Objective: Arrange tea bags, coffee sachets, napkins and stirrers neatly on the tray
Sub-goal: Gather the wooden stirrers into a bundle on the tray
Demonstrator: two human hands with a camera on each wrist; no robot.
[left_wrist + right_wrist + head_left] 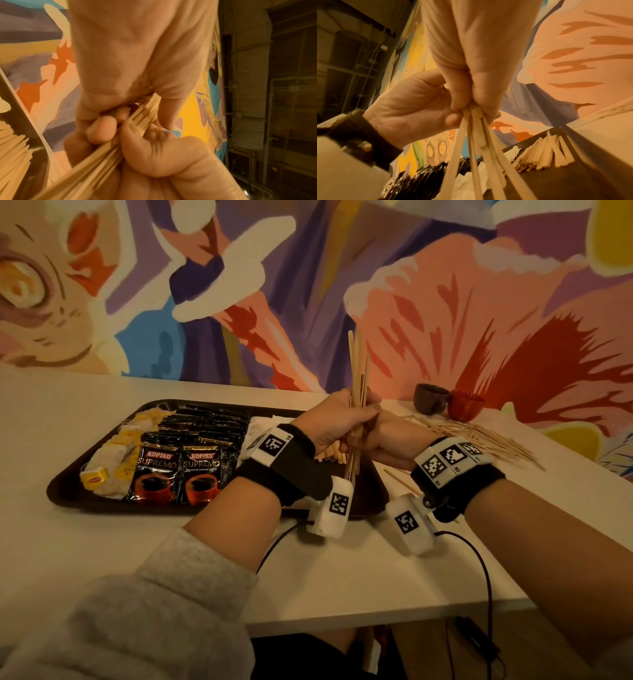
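Fingers (102, 129) of both our hands are wrapping round one upright bundle of wooden stirrers (358, 392), and we are squaring it up above the right end of the tray (68, 491). Our left hand (337, 419) is clamping the bundle near its middle, thumb across the front; our right hand (387, 440) is closing on it just below and behind, so the two hands are touching. Sticks are fanning out a little under the grip, as the right wrist view shows.

Moving outward, we are already seeing a row of stirrers (546, 152) lying flat in the tray's right end. White napkins (263, 426) are sitting left of those, then black coffee sachets (181, 474) in overlapping rows, then tea bags (109, 467) with yellow tags along the left end. So we are judging three groups placed and the fourth partly done.

What is remaining is the loose heap of stirrers (479, 436) on the bench (342, 577) to the right, plus one stray stick (399, 477) near our right wrist. Two small cups (448, 402) are standing far right by the wall.
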